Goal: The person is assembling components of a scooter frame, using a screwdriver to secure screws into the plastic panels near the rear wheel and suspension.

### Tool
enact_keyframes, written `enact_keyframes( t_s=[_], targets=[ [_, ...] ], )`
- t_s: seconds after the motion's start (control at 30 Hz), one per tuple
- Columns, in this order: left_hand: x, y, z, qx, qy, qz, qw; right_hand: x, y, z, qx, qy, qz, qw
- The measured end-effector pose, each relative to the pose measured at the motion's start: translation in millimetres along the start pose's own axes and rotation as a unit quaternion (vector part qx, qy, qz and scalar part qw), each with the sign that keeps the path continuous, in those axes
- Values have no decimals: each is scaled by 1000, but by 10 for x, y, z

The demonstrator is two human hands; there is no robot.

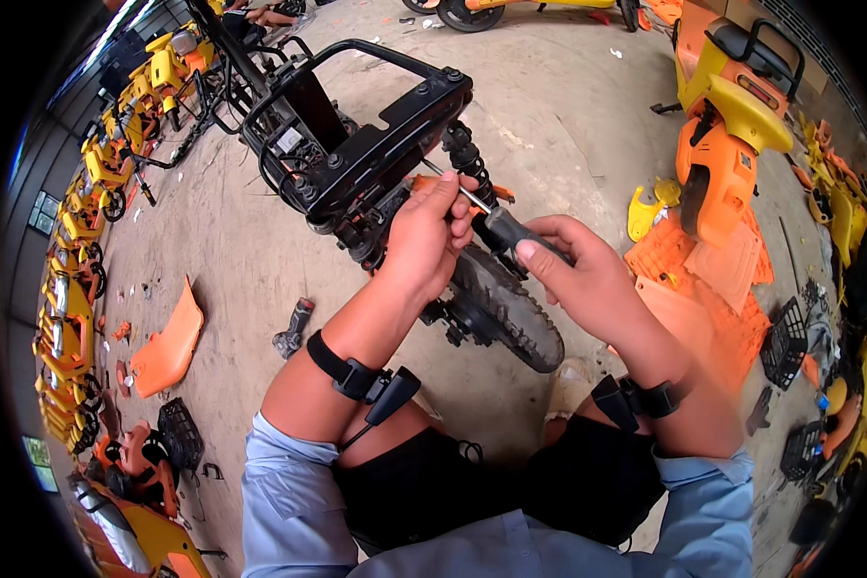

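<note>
A stripped black scooter frame [385,144] stands in front of me, its wiring exposed and its treaded rear wheel [515,313] toward me. My right hand [588,279] is closed round the dark grey handle of a screwdriver [518,236]. The metal shaft slants up and left, and my left hand [426,226] pinches it beneath the frame's rear bar. Just beyond the shaft is a black coil shock absorber [467,159]. Where the screwdriver's tip meets the frame is hard to make out.
A cordless power tool [294,328] and an orange panel [170,339] lie on the floor to the left. Rows of yellow scooters [67,323] line the left wall. On the right are a yellow-orange scooter [737,120], orange panels [674,275] and a black basket [786,342].
</note>
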State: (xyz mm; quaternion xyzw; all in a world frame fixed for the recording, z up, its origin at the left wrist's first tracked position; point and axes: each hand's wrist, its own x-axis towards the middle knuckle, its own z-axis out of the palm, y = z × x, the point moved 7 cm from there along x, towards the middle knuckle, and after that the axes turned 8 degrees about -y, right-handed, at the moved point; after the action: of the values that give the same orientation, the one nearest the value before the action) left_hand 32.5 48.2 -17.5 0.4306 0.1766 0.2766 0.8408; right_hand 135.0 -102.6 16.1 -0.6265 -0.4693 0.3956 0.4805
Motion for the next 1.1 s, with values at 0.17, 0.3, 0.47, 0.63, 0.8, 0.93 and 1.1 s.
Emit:
enact_keyframes(
  t_s=[0.17,0.3,0.47,0.63,0.8,0.93,1.1],
  targets=[
    [-102,-81,2,-8,23,-25,999,-204,-331,64,-324,90,-113,935],
    [-91,-66,62,-18,7,-31,999,-2,196,36,208,-43,78,974],
    [-129,-79,-37,-9,27,-30,999,-45,237,253,329,-95,149,927],
    [-85,-111,-16,-8,24,-30,999,-173,-228,157,-324,100,-135,931],
    [-143,-76,-3,-38,22,-48,998,-38,175,258,301,-98,152,936],
    [-95,-78,9,-14,13,-30,999,-6,203,136,137,-35,113,983],
    [-98,-85,-3,-17,27,-40,999,-91,-140,115,-236,66,-99,964]
  ],
)
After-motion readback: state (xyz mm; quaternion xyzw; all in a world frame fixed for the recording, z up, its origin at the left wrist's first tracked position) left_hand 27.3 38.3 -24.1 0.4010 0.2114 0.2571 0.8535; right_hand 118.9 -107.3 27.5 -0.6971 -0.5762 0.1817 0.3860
